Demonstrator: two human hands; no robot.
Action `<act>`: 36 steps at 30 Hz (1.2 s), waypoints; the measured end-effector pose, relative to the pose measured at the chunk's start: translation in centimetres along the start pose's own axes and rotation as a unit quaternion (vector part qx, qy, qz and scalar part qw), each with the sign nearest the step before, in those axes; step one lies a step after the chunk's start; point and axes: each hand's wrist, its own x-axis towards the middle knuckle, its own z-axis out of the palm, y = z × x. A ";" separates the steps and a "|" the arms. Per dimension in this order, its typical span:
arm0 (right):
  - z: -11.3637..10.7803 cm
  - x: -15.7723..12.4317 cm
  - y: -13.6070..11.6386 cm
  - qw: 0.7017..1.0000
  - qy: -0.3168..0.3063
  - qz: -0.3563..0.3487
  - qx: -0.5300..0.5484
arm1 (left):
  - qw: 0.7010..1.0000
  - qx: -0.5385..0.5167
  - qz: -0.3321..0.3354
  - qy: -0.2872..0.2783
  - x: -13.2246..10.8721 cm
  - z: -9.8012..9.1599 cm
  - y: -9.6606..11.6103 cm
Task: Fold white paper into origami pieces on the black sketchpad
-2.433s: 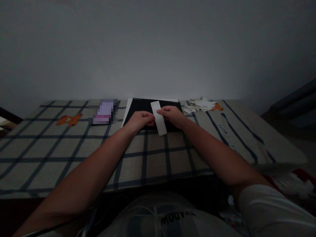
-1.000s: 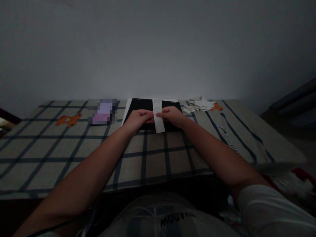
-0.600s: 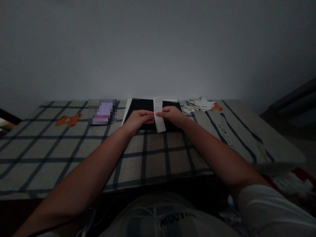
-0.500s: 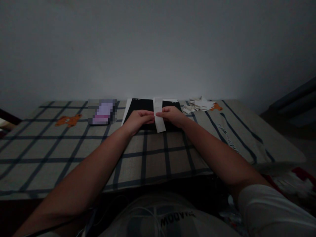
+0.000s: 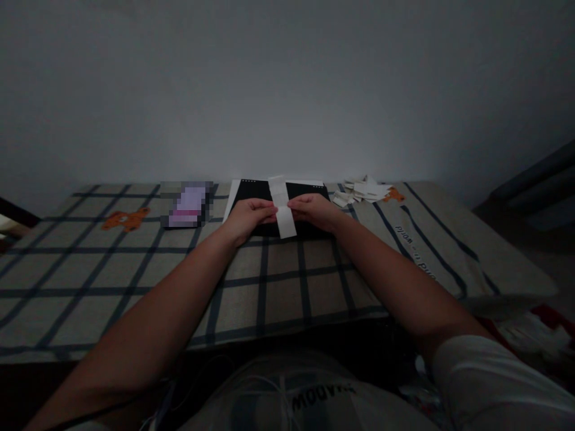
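Note:
Between my two hands a white paper strip (image 5: 284,220) stands lengthwise above a black folder-like sheet (image 5: 254,190). My left hand (image 5: 251,216) pinches the strip's left edge near its middle. From the other side, my right hand (image 5: 312,211) has thumb and fingers closed on the right edge at the same height. The strip leans a little, its top end to the left and its lower end hanging toward me. White paper (image 5: 230,206) shows from under the black sheet's left side.
A phone-like device (image 5: 187,206), partly pixelated, lies on the left of the checked tablecloth (image 5: 283,293). Right of the black sheet is a heap of white paper pieces (image 5: 366,190). The wall (image 5: 287,90) rises right behind the table.
The paper strip has shifted slightly left and its top end now tilts further left. My right fingers have moved from over the strip's front to its right edge.

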 end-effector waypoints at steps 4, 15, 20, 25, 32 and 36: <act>-0.1 -0.2 -0.3 1.000 -0.004 0.009 -0.007 | 1.000 0.003 -0.005 -0.022 0.1 -0.2 -0.1; 0.6 0.4 0.0 0.996 0.072 -0.029 -0.043 | 0.999 0.027 0.028 0.012 0.0 0.1 -0.2; 0.3 0.1 0.1 0.999 0.021 0.013 -0.033 | 0.995 0.047 0.055 0.070 0.0 0.2 -0.1; 0.4 0.1 0.1 0.998 0.035 0.006 -0.047 | 0.995 0.035 0.058 0.071 0.2 0.2 -0.2; 0.9 -0.1 -0.3 0.996 0.050 0.005 -0.073 | 0.991 0.064 0.077 0.083 0.3 0.3 -0.4; 1.0 -0.1 -0.4 0.995 0.060 -0.010 -0.081 | 0.991 0.051 0.091 0.083 0.1 0.5 -0.3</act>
